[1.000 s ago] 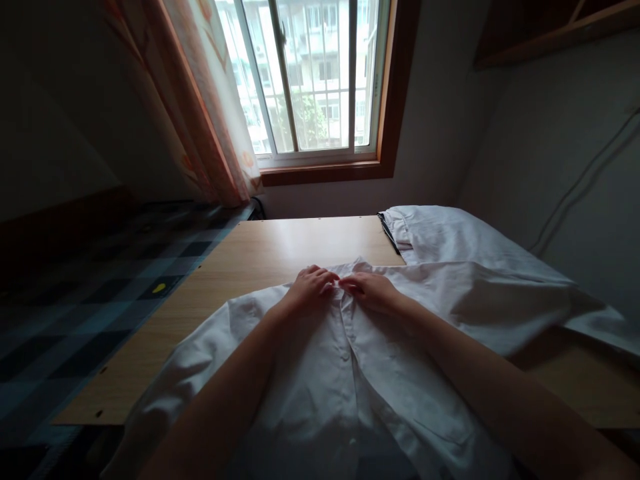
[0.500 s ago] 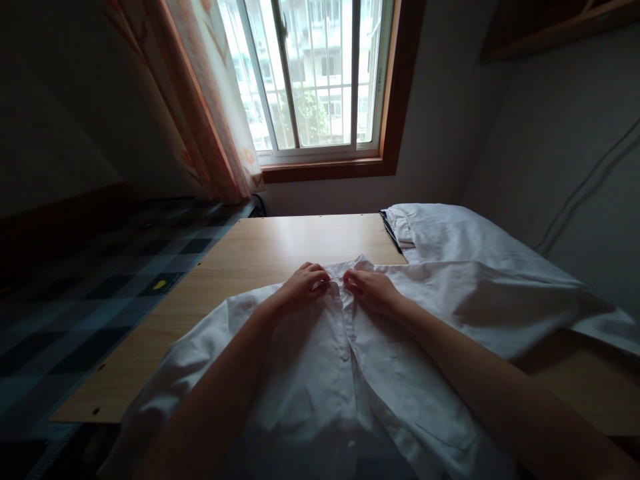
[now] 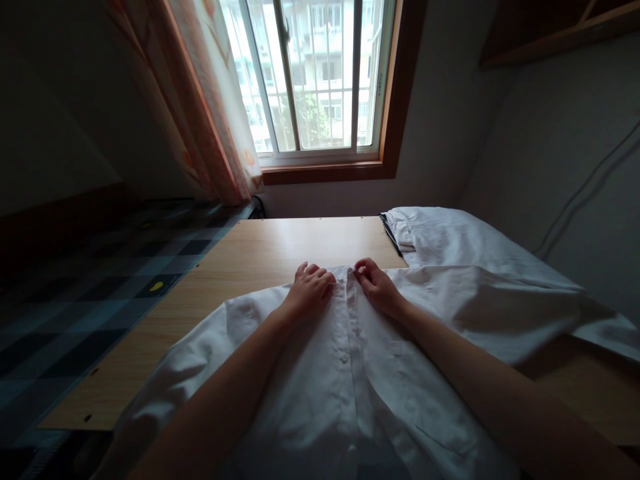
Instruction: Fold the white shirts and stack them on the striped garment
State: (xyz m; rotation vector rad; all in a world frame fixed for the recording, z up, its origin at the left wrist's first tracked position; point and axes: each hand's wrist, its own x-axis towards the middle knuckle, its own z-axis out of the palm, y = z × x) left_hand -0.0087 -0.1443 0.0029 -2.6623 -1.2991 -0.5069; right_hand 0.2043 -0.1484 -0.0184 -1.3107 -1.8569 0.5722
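Note:
A white buttoned shirt (image 3: pixel 300 380) is spread over a wooden board (image 3: pixel 290 240), its front edges running down the middle with small buttons showing. My left hand (image 3: pixel 311 288) rests on the shirt's left front near the top, fingers bent and pressed together on the cloth by the button edge. Just right of it, my right hand (image 3: pixel 376 283) pinches the top corner of the other front edge between thumb and fingers. A narrow strip of white cloth lies between the hands.
Another white garment (image 3: pixel 445 233) with a dark edge lies at the board's back right. A checked cloth (image 3: pixel 110 293) covers the surface on the left. Behind are a window (image 3: pixel 320 80) and an orange curtain (image 3: pixel 200 120); a shelf (image 3: pixel 560 43) hangs upper right.
My right hand has moved slightly right and up with the cloth edge, and my left hand has flattened more onto the shirt. The collar area between them lies smoother.

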